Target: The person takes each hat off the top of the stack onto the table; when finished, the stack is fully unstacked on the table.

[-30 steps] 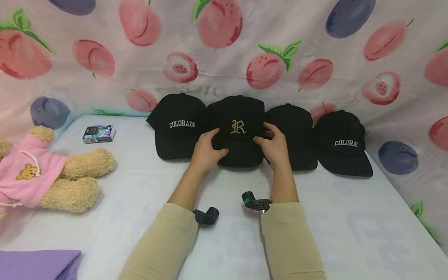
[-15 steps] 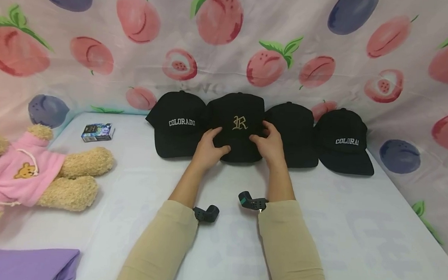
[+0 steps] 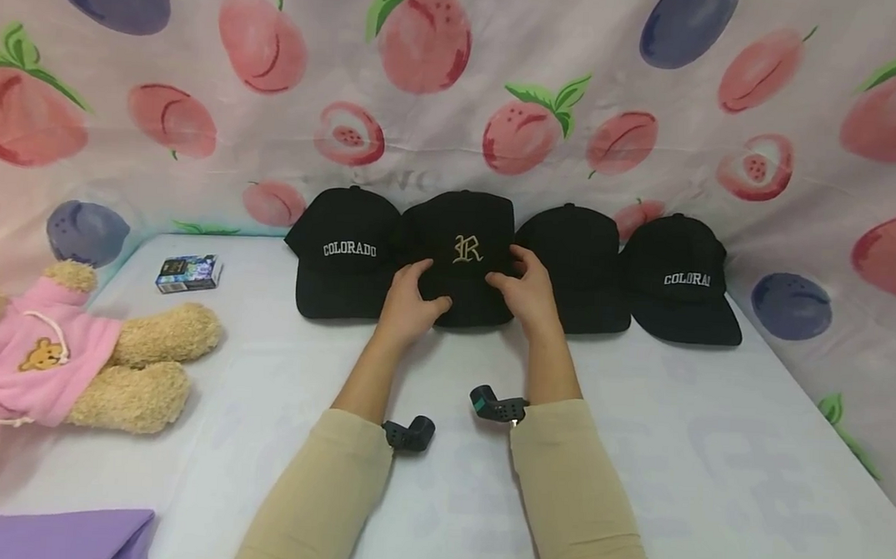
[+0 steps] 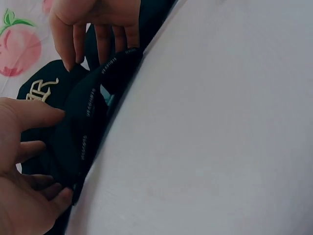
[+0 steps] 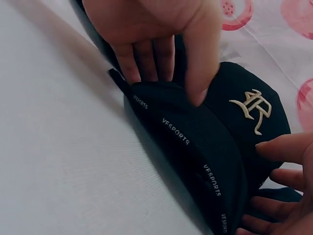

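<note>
A black baseball cap [image 3: 458, 290] with a gold letter R stands on the white table, second from the left in a row of black caps. My left hand [image 3: 409, 301] holds the left side of its brim, thumb low on the front. On the brim's right side is my right hand [image 3: 530, 293], thumb on top and the other fingers behind the edge in the right wrist view. Small white lettering [image 5: 176, 131] runs along the brim's near edge. The left neighbour is a black COLORADO cap [image 3: 342, 287]; to the right stands a plain-looking black cap [image 3: 579, 277].
Another black cap [image 3: 679, 315] with white lettering ends the row at right. At left lie a small box [image 3: 188, 274], a teddy bear [image 3: 77, 347] in a pink top and a folded purple cloth [image 3: 46, 537]. A fruit-print curtain [image 3: 424, 145] hangs behind the caps.
The cap's brim edge sits slightly farther back than a second ago, nearly level with the neighbouring caps. My right hand has shifted a little left along the brim; the head view has moved slightly.
</note>
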`<state>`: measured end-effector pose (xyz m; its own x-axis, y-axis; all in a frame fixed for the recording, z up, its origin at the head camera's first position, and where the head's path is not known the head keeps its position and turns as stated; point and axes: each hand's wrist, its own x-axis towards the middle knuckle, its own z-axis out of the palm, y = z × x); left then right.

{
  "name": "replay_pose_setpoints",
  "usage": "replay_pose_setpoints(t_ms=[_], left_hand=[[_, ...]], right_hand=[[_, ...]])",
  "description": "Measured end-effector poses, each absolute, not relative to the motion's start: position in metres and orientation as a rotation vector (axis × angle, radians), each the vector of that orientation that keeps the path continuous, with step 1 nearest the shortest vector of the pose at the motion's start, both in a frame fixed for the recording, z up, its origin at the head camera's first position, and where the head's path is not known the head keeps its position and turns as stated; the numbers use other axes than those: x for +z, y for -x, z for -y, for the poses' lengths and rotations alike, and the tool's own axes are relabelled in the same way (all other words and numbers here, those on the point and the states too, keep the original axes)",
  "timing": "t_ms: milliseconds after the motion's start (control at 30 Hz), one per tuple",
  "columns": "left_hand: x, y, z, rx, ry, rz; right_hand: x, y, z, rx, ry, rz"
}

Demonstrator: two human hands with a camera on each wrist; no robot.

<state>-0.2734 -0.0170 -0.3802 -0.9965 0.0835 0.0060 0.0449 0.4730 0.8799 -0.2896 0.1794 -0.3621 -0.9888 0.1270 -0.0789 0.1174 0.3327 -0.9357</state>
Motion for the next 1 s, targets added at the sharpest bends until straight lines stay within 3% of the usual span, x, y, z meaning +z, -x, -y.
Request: replay_pose_setpoints(t_ms=[1000], left_hand=[[-0.391,0.268,0.016,1.551,-0.157,-2.79]], right_hand=[[-0.364,0.28,-0.158,1.744,0.295,2.551]])
